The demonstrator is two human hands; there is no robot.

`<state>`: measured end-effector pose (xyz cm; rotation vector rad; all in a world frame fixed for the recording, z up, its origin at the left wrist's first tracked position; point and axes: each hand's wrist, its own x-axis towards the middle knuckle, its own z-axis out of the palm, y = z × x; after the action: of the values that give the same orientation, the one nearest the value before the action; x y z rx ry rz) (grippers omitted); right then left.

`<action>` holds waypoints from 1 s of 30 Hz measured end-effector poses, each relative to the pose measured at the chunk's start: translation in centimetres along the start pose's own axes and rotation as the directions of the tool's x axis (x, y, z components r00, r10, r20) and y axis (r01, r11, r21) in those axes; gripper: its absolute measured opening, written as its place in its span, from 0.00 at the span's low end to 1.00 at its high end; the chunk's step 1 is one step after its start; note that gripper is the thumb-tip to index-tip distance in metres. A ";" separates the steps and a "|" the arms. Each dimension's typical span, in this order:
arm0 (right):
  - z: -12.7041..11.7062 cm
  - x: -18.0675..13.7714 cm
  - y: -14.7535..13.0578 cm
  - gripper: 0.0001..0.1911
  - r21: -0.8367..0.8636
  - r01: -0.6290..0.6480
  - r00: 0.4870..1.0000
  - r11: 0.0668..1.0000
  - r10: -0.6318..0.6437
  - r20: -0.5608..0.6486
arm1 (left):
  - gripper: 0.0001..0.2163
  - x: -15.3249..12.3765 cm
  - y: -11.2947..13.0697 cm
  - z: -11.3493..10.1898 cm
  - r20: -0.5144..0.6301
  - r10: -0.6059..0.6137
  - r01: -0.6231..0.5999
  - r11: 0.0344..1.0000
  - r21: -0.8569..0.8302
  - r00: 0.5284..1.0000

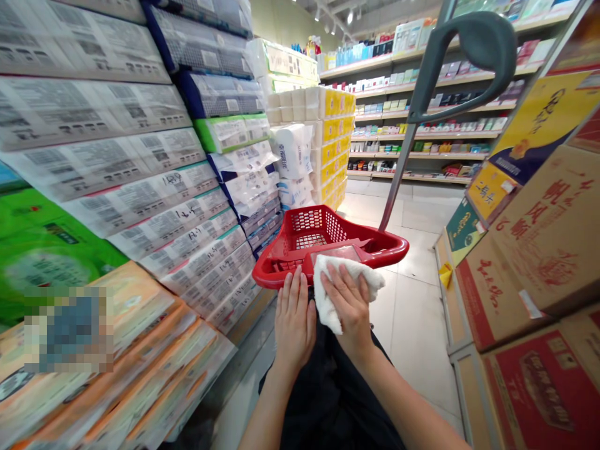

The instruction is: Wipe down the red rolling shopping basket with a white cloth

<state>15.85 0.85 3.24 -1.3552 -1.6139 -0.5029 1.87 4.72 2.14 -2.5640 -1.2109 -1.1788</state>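
Forearms (398, 387) are slanting toward the basket (398, 247) beside stacked packs (197, 237); the left hand (294, 325) is lying unclenched against its near rim (274, 275), seemingly steadying it, while the right hand (349, 306), splayed, is holding a cloth (327, 306) over the rim's middle, probably to press evenly.

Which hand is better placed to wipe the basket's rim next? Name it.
Likely the right hand: it holds the white cloth against the red basket's near rim, whereas the left hand rests there without one.
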 end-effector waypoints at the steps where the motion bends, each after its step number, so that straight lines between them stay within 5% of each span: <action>1: 0.3 0.1 -0.5 0.24 0.010 0.019 1.000 1.000 -0.019 0.014 | 0.31 0.0 -0.1 0.0 -0.001 0.008 -0.008 1.000 0.002 1.000; 15: -1.2 -0.1 2.1 0.23 0.008 0.115 0.988 0.993 -0.115 0.105 | 0.30 0.1 0.1 -0.2 0.006 -0.011 0.011 1.000 -0.002 1.000; 30: -2.9 -1.6 7.5 0.27 -0.043 -0.028 0.996 0.999 0.024 -0.086 | 0.30 0.3 0.5 -0.2 0.018 -0.024 0.024 1.000 -0.016 1.000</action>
<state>23.79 0.00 1.42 -1.3674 -1.5221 -0.5766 2.14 4.50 2.60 -2.5844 -1.2441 -1.1781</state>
